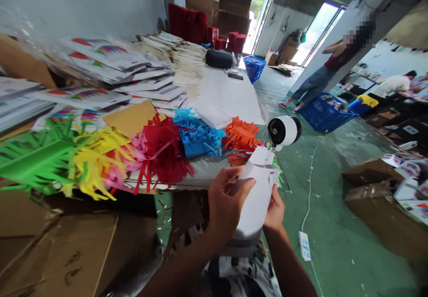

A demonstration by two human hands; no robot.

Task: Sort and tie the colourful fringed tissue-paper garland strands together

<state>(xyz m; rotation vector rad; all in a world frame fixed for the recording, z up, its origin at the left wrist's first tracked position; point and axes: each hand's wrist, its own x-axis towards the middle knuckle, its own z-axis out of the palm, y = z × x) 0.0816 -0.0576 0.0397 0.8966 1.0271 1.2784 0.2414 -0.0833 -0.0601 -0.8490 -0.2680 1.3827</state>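
Observation:
Between my two hands is a white paper box, tilted, with its top flap standing up. My left hand grips its left side, thumb across the front. On the right edge, my right hand holds it with the fingers partly behind. Fringed paper bundles lie along the table edge beyond my hands: green, yellow, pink, red, blue and orange.
Stacks of flat printed packs cover the table's left. A white fan stands at its right corner. Cardboard boxes sit lower left and right. A power strip lies on the floor. A person stands near a blue crate.

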